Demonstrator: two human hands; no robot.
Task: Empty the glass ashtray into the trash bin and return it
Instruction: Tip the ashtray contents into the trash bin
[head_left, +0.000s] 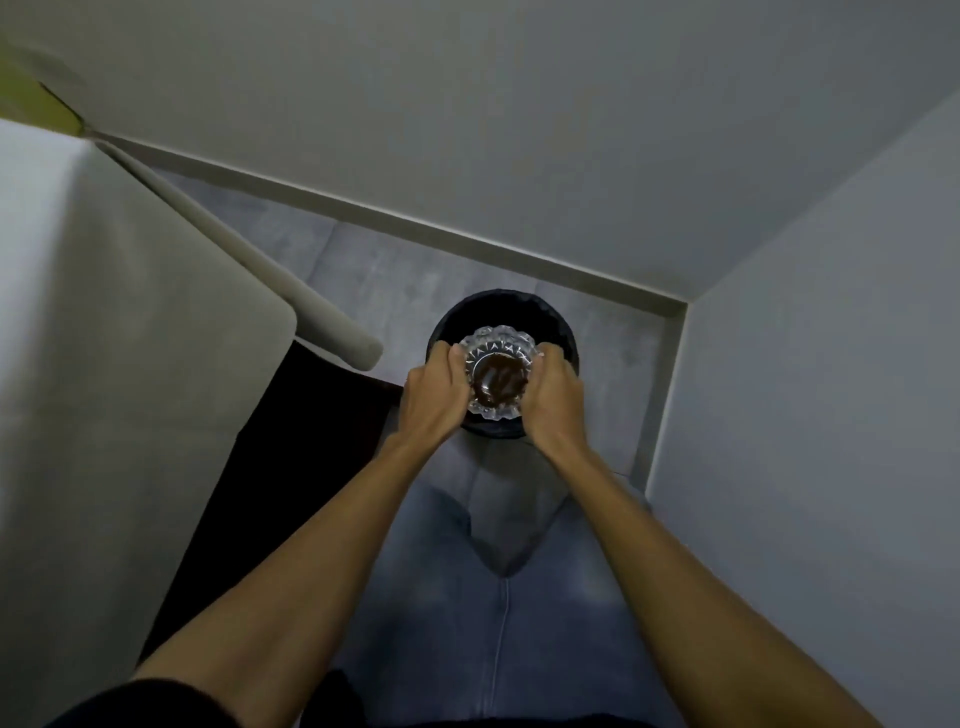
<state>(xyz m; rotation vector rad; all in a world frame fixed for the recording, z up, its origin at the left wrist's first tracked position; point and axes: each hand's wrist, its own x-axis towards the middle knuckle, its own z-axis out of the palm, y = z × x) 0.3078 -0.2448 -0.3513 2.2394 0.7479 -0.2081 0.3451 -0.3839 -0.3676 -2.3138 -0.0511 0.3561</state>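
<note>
A cut-glass ashtray (498, 370) with dark brown residue in its bowl hangs directly above the round black trash bin (563, 327), which stands on the grey floor in a corner. My left hand (435, 391) grips the ashtray's left rim and my right hand (551, 396) grips its right rim. The ashtray faces up toward me, roughly level. Most of the bin's opening is hidden behind the ashtray and my hands.
A white wall (810, 405) rises close on the right and another (519, 130) at the back, with a skirting board along the floor. A pale cushioned furniture edge (156, 322) and a dark gap (291, 457) lie to the left. My legs in grey jeans (498, 623) fill the bottom.
</note>
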